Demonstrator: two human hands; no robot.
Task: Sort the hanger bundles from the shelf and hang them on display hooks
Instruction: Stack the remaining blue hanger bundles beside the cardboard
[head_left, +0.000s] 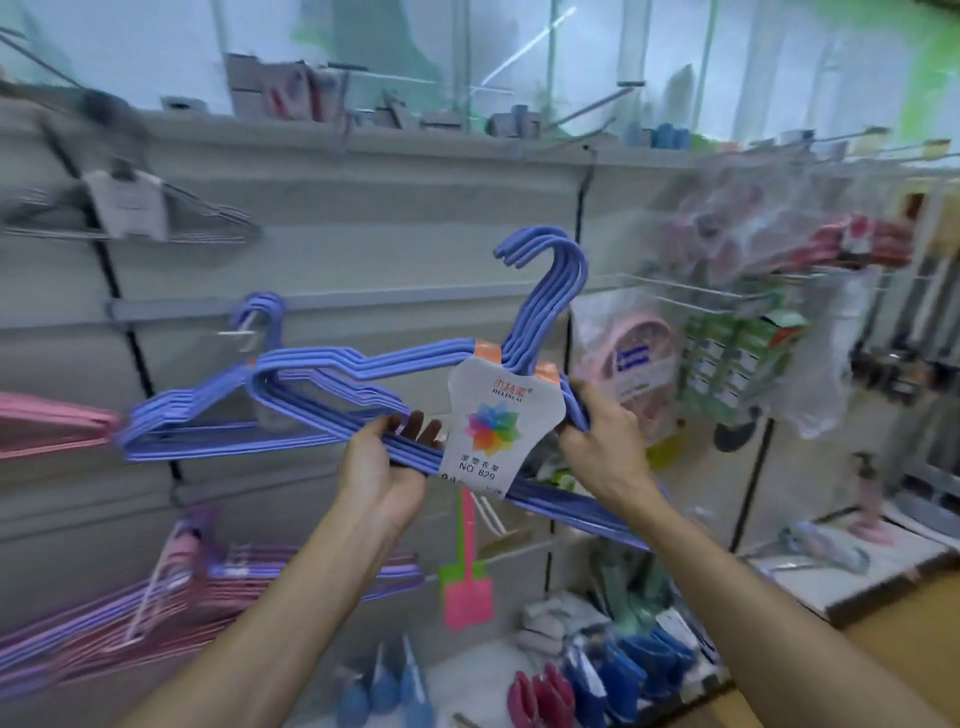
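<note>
Forearms before grey slatwall panel (363, 218)

I am holding the hanger bundle (363, 374) mid-frame, my left hand (382, 462) gripping left of its label (496, 426), my right hand (597, 431) right. Behind, left of centre, another bundle (208, 415) is hanging on a hook (240, 332).

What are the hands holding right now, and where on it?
Both grip one blue hanger bundle with a paper label: the left hand holds its bottom bars, left of the label; the right hand holds its shoulder, right of the label.
</note>
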